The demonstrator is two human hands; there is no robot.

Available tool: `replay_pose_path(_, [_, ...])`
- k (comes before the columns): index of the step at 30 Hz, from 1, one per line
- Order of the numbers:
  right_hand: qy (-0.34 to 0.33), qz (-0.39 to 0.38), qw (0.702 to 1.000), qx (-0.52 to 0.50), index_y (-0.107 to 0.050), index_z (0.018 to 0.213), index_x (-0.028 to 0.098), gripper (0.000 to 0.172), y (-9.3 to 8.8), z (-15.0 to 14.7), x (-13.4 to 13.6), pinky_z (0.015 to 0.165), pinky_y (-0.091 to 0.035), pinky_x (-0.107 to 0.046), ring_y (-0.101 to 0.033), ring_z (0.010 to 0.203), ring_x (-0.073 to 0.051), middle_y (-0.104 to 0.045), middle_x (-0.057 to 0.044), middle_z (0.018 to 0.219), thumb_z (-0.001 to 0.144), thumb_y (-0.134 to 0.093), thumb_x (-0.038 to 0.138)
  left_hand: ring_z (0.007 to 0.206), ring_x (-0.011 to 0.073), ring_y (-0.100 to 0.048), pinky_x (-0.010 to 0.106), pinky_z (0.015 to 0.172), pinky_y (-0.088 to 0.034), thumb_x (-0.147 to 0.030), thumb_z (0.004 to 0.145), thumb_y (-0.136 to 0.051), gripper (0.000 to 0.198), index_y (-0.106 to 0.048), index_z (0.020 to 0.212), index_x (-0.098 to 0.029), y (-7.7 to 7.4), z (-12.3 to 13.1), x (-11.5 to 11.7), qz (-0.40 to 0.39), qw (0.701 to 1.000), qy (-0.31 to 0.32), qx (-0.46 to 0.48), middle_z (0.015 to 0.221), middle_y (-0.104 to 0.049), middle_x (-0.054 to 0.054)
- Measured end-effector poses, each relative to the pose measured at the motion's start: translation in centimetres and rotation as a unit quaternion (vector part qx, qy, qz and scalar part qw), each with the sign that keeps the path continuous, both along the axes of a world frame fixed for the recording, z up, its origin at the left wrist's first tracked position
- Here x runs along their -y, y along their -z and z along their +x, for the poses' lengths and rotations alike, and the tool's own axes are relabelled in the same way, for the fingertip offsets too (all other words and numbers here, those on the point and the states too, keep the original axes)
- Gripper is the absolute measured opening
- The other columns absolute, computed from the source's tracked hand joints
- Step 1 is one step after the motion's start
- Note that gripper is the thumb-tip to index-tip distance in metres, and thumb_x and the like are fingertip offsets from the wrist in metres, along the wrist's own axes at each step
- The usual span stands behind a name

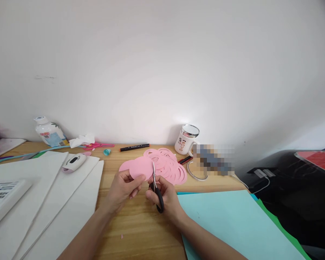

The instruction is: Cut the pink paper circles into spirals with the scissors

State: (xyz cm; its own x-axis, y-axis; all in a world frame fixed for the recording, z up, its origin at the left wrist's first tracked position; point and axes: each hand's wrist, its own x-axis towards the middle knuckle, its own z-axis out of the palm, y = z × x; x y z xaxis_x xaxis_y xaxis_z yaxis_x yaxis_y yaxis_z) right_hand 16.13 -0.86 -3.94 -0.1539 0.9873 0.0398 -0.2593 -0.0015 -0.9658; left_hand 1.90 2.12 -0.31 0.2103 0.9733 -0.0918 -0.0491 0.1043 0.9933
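In the head view, my left hand [124, 188] pinches a round pink paper disc [141, 167] between thumb and fingers, held up above the table. My right hand [164, 198] is closed around black-handled scissors [159, 198], their blades pointing up at the right edge of the disc. Whether the blades touch the paper I cannot tell. Behind my hands lies a heap of pink paper rings and cut-outs [168, 168]. Another pink piece [124, 165] shows partly behind the disc at its left.
Light blue paper sheets [233, 220] lie at the right, large white sheets [56, 202] at the left. Toward the wall stand a white mug [186, 140] and a leaning white bottle [51, 133]. Pink scissors [99, 145] and a black marker [134, 147] lie along the back.
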Motion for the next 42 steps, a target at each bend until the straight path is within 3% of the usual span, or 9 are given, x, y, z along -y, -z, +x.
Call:
replay_pose_path(9, [0.003, -0.021, 1.000, 0.017, -0.048, 0.079, 0.019, 0.044, -0.53, -0.15, 0.20, 0.039, -0.028, -0.018, -0.035, 0.040, -0.006, -0.045, 0.009, 0.050, 0.058, -0.075, 0.046, 0.032, 0.0039, -0.036, 0.018, 0.033, -0.022, -0.039, 0.066, -0.068, 0.031, -0.053, 0.055, -0.014, 0.46, 0.06, -0.14, -0.010, 1.000, 0.006, 0.024, 0.045, -0.051, -0.004])
replay_pose_path(19, [-0.017, 0.004, 1.000, -0.021, -0.049, 0.082, 0.019, 0.046, -0.47, -0.01, 0.09, 0.047, -0.030, -0.021, -0.038, 0.052, -0.009, -0.047, 0.006, 0.061, 0.054, -0.080, 0.036, 0.035, 0.0038, -0.027, 0.020, 0.039, -0.019, -0.036, 0.062, -0.070, 0.036, -0.047, 0.044, -0.015, -0.03, -0.05, 0.05, -0.004, 1.000, 0.008, -0.015, 0.036, -0.038, -0.007])
replay_pose_path(27, [-0.019, -0.011, 0.999, -0.027, -0.050, 0.082, 0.018, 0.044, -0.57, 0.04, 0.11, 0.043, -0.021, -0.019, -0.030, 0.046, -0.006, -0.039, 0.009, 0.053, 0.056, -0.080, 0.035, 0.036, 0.0038, -0.024, 0.021, 0.040, -0.016, -0.038, 0.061, -0.071, 0.031, -0.054, 0.051, -0.014, -0.41, -0.03, 0.05, -0.009, 1.000, 0.001, -0.005, 0.036, -0.035, -0.009])
replay_pose_path(42, [-0.005, -0.029, 1.000, 0.004, -0.051, 0.078, 0.018, 0.043, -0.50, 0.01, 0.17, 0.037, -0.026, -0.017, -0.033, 0.039, -0.005, -0.044, 0.010, 0.048, 0.054, -0.079, 0.040, 0.035, 0.0023, -0.026, 0.019, 0.038, -0.016, -0.035, 0.060, -0.072, 0.032, -0.050, 0.051, -0.014, 0.19, -0.10, -0.20, 0.005, 0.999, -0.020, 0.034, 0.041, -0.042, -0.007])
